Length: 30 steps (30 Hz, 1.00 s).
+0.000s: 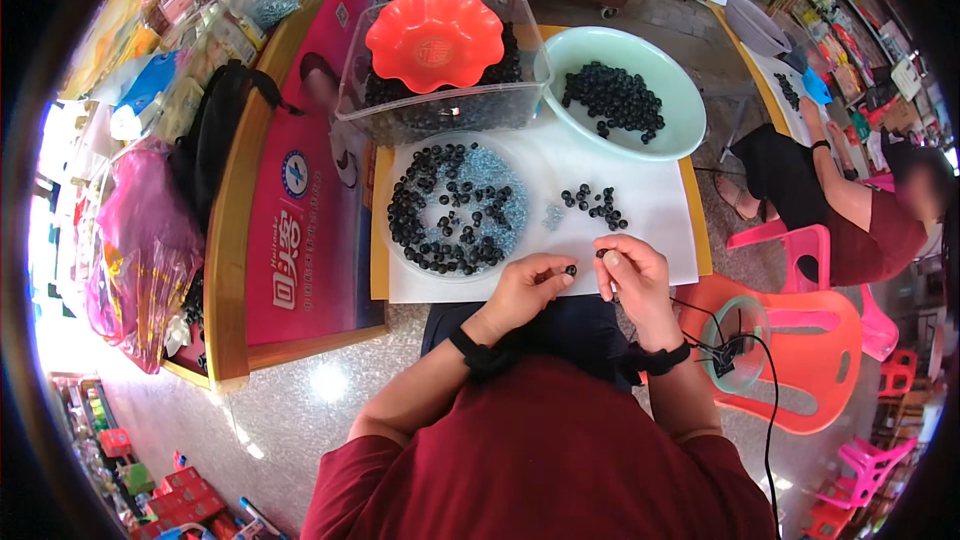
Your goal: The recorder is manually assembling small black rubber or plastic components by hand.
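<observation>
My left hand (528, 292) is over the near edge of the table, thumb and finger closed on a small black round piece (571, 270). Just to its right, my right hand (640, 278) pinches another black round piece (602, 253). A small gap separates the two. Beyond my hands, several loose black pieces (604, 207) lie on a white sheet (655, 210), beside a little cluster of clear bluish bits (553, 216). To the left sits a round clear tray (438, 212) holding black pieces and many pale blue bits.
At the back stand a clear bin (400, 125) of black pieces, topped by a red scalloped bowl (433, 40), and a mint-green basin (685, 130). An orange chair (825, 340) with cables is at right. Farther right, another person (850, 210) sits at a table.
</observation>
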Each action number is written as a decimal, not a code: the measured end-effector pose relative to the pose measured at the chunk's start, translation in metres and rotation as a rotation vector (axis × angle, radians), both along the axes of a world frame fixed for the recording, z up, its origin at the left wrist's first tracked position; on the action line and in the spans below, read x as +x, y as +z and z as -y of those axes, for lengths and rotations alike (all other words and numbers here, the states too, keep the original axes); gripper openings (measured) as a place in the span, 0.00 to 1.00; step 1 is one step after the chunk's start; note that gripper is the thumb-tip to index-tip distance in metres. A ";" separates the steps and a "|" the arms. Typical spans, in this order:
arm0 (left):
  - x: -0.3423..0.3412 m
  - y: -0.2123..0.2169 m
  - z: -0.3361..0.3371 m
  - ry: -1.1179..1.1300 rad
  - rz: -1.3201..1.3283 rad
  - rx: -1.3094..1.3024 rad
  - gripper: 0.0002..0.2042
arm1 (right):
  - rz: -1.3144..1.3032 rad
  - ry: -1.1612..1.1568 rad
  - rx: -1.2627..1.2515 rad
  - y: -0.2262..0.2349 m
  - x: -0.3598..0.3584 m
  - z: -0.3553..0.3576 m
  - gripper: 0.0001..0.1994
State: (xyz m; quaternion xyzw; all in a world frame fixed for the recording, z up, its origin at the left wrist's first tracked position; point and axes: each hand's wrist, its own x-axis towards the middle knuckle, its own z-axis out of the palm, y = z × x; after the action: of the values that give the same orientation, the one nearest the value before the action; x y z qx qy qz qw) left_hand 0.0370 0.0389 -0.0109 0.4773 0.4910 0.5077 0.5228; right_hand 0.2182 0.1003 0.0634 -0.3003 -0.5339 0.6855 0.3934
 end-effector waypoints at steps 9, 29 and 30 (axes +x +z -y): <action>-0.002 0.023 0.003 -0.004 0.103 -0.015 0.12 | -0.058 0.011 0.290 0.005 -0.003 0.005 0.08; -0.002 0.090 0.008 0.045 0.317 0.156 0.14 | -0.044 0.001 0.246 0.022 -0.011 0.021 0.08; -0.002 0.089 0.008 0.045 0.318 0.156 0.14 | -0.037 -0.022 0.241 0.021 -0.012 0.022 0.08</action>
State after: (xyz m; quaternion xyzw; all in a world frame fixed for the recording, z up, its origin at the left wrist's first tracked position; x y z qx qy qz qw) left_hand 0.0355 0.0310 0.0779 0.4190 0.3719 0.6249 0.5437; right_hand 0.2058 0.0785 0.0841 -0.2439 -0.6016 0.6177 0.4439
